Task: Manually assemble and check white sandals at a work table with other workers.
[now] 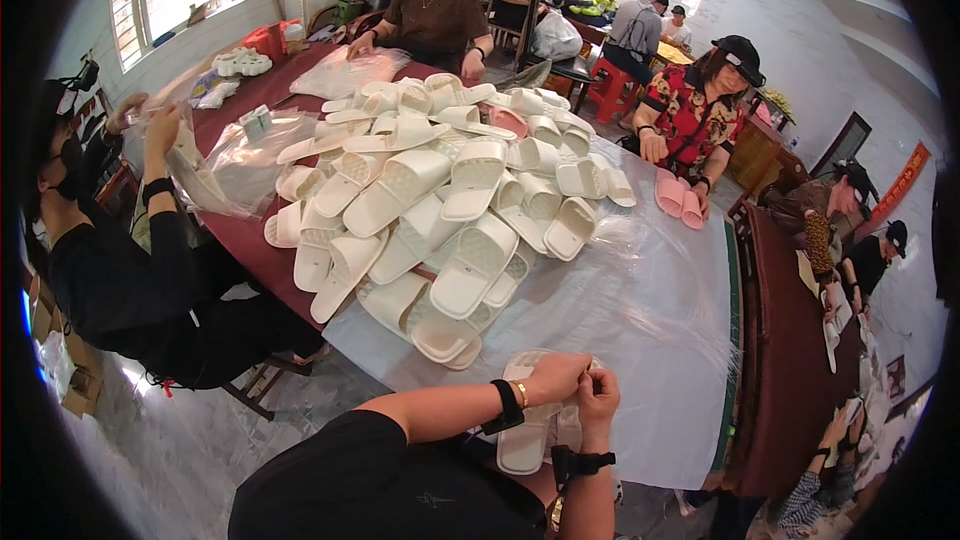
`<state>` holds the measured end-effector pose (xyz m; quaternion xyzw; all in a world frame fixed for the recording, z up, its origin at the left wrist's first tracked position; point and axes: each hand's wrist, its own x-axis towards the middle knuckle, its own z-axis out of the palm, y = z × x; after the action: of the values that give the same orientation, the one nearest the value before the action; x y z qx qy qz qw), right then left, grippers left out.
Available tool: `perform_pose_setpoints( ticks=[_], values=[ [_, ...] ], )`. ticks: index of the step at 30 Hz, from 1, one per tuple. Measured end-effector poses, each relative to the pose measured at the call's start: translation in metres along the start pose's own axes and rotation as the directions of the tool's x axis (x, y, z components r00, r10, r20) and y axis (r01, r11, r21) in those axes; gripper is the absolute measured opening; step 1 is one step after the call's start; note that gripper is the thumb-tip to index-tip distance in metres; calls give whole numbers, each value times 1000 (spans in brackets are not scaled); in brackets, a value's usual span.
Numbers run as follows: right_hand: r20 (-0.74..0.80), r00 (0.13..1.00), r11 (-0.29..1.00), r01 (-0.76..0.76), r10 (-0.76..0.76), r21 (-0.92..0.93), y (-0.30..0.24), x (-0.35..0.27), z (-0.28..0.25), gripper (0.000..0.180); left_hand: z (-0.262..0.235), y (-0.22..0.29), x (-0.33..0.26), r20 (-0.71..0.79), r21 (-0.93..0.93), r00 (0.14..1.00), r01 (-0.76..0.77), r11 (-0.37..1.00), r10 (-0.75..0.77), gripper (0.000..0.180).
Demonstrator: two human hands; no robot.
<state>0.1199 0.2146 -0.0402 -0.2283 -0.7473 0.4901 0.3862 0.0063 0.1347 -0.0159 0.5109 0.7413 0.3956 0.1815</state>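
— Two hands are seen at the lower centre of the frame, aren't they?

— Yes. A pair of white slippers (527,430), smooth foam with ribbed soles, is held sole to sole at the near table edge. The left hand (553,377) is laid over the top, fingers curled shut around the upper ends. The right hand (597,396) is closed on the right side of the pair, its wrist bent upward from the lower edge. A black band is worn on each wrist.

— What is shown behind them?

— A heap of white slippers (440,200), too many to be counted, is piled at the frame's centre on a clear plastic sheet (650,310), glossy and wrinkled, spread over a dark red table (250,240). Two pink slippers (678,196) are pressed flat at right of centre under another person's hands. A crinkled clear bag (215,175) is held up at the left.
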Motion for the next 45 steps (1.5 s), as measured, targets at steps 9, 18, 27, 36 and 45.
perform_pose_setpoints(
  ticks=[9,18,27,36,45],
  values=[
    [-48,975,938,-197,219,286,0,-1,-14,12,-2,5,-14,-147,-306,978,-185,934,145,25],
    [-57,975,963,-200,213,180,-12,13,-5,7,-3,-18,1,-269,-505,960,-70,860,-80,15],
    [-58,968,941,-221,243,258,-14,4,-3,7,2,-14,1,-192,-640,964,18,768,-182,14],
    [-69,977,974,-190,200,124,-15,3,2,9,1,-16,0,-144,-718,973,22,696,-179,15],
    [-68,979,978,-184,191,98,-20,6,2,9,-5,-17,2,-108,-730,982,25,683,-152,13]
  ],
)
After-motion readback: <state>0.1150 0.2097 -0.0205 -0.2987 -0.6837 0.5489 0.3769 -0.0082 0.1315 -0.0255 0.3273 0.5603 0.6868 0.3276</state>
